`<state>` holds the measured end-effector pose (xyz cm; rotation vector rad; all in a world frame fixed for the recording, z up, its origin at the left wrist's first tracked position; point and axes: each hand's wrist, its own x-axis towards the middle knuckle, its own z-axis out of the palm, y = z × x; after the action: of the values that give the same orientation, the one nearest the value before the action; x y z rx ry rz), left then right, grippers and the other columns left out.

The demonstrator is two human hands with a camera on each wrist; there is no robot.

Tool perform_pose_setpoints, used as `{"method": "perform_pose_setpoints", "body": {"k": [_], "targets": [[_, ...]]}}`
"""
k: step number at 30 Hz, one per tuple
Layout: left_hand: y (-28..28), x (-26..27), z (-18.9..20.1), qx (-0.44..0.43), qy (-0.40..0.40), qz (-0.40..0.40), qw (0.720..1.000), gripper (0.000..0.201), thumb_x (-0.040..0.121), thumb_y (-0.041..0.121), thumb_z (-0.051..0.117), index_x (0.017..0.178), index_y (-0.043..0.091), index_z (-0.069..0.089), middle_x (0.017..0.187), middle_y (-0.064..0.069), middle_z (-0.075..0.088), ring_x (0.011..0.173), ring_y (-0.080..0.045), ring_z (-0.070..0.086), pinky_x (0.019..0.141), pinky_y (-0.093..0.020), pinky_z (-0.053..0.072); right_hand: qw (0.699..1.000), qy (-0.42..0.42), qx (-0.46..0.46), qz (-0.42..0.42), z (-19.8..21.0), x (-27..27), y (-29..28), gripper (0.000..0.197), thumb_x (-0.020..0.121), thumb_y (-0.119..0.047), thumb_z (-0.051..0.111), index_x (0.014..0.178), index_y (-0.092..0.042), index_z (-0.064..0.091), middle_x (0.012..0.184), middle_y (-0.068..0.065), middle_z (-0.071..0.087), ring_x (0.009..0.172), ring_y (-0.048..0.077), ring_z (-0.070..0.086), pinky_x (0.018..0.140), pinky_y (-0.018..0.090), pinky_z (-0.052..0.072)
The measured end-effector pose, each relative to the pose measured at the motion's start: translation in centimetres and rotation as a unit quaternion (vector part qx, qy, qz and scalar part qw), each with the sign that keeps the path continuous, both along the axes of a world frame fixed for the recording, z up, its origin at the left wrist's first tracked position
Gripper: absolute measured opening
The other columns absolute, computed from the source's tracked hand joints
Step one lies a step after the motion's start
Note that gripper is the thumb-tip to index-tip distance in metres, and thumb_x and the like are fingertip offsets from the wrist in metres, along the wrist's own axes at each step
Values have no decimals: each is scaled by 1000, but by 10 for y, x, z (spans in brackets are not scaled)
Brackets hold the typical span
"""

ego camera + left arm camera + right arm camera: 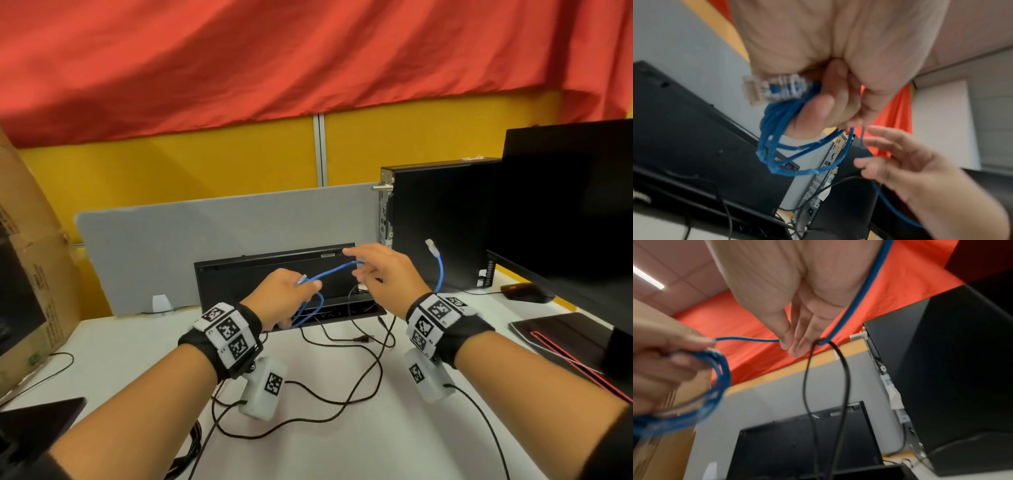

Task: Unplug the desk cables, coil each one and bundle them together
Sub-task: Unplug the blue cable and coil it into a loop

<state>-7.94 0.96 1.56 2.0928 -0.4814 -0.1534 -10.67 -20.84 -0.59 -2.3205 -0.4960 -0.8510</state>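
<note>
Cables are partly dealt with: black ones point(342, 387) sprawl loose over the worktop point(342, 445), uncoiled, with no bundle made. Blue cable point(329, 272) looks unplugged, its far plug point(431, 246) hanging free in the air beside the right wrist. Left hand point(284, 294) pinches several finished blue loops with the near plug point(756, 88), while the right hand point(383, 277), fingers point(795, 340) fairly straight, draws the last stretch across; a black loop hangs there too.
</note>
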Motion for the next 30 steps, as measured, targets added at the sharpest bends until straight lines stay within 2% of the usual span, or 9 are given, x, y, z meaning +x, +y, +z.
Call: {"method": "perform_pose_setpoints", "body": {"k": [4,6,8,11,13,16,19,23,30], "targets": [[9,-6,6,-115,107,14,987,39,100,35,45,66,16,45,50,3,31,42,-12,22,43,-24,20,998,60,-22,-18,-25,3,-6,67,85,-6,68,138,-37,43,125,-19,48,107,-3,52,97,21,48],[12,-6,9,-155,111,23,981,41,102,35,41,65,17,42,51,4,30,44,-12,20,45,-24,18,991,110,-50,-52,-36,3,-6,69,85,-18,70,141,-37,37,135,-14,46,122,6,46,104,29,41],[14,-5,10,-188,115,40,975,42,103,36,39,65,17,42,51,4,29,45,-13,18,45,-24,17,988,112,-51,-90,-47,1,-4,61,85,-26,70,139,-30,42,136,-7,48,126,12,43,106,31,38],[15,-3,9,-218,130,54,966,44,102,38,37,63,18,42,50,4,29,43,-12,18,42,-22,18,992,42,-12,-115,-56,-1,4,32,90,-28,63,121,-24,55,115,-6,56,110,12,51,95,27,44],[15,-2,8,-240,130,57,960,45,102,37,37,61,19,41,50,4,28,42,-12,18,42,-21,18,993,40,1,-109,-57,-1,9,15,95,-28,55,110,-25,59,100,-7,57,93,10,55,83,26,49],[18,3,9,-295,121,70,945,45,102,35,34,60,19,37,48,4,23,38,-11,16,40,-18,16,992,46,-29,-110,-60,-1,8,10,96,-29,52,93,-25,61,84,-7,60,77,10,56,72,27,50],[31,12,16,-364,116,98,919,44,102,33,32,59,20,34,45,6,20,35,-10,14,37,-16,15,983,84,-98,-133,-66,-2,-2,16,97,-21,52,99,-19,67,91,-1,66,85,18,61,79,30,52],[57,22,31,-469,130,98,868,45,102,33,31,58,21,32,43,7,17,33,-9,13,34,-16,13,931,212,-227,-192,-69,0,-12,19,97,-15,49,105,-17,66,103,5,67,93,21,62,85,28,51],[79,22,62,-583,108,42,804,51,100,34,30,51,22,33,38,8,17,41,-12,4,34,-19,11,882,312,-283,-210,-61,7,-9,20,95,-17,55,108,-13,69,103,8,65,94,24,62,86,29,51]]}}
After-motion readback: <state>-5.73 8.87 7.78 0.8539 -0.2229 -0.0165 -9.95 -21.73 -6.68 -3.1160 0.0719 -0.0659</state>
